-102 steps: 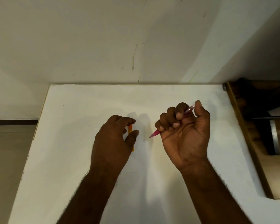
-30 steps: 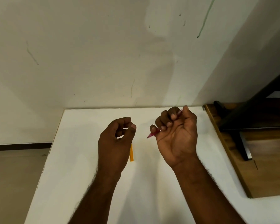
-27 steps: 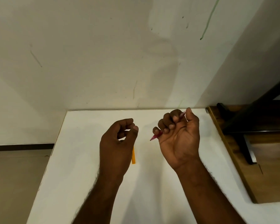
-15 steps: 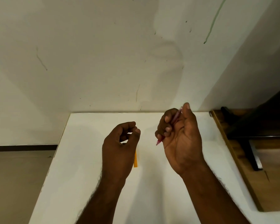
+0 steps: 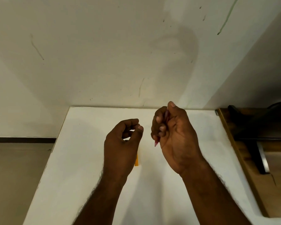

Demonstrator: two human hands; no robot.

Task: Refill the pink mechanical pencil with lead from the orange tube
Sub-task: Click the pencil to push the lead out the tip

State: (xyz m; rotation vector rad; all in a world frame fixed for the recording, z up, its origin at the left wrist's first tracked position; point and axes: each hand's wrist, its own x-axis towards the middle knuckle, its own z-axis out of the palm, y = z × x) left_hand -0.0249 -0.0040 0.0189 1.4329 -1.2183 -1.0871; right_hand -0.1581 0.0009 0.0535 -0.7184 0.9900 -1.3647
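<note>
Right hand [image 5: 173,137] raised above the worktop [image 5: 88,159], palm toward the camera, fingers [image 5: 157,122] curled tight around the pink mechanical pencil [image 5: 156,143]. Only the pointed pink tip visible below the little finger, plus a faint pink sliver between thumb and forefinger near the top; rest of the barrel hidden inside the fist, and blurred. Left hand [image 5: 122,143] just left of it, back toward the camera, thumb and forefinger bent into a loose ring with tips close together; impossible to tell whether anything thin is pinched there. Orange tube [image 5: 137,161] flat on the worktop, mostly covered by the left hand, only its near end showing at the hand's right edge. Wooden furniture [image 5: 250,176] at the right, cut off by the frame, dark parts on it hard to make out. Scuffed pale wall [image 5: 104,54] beyond the far edge.
</note>
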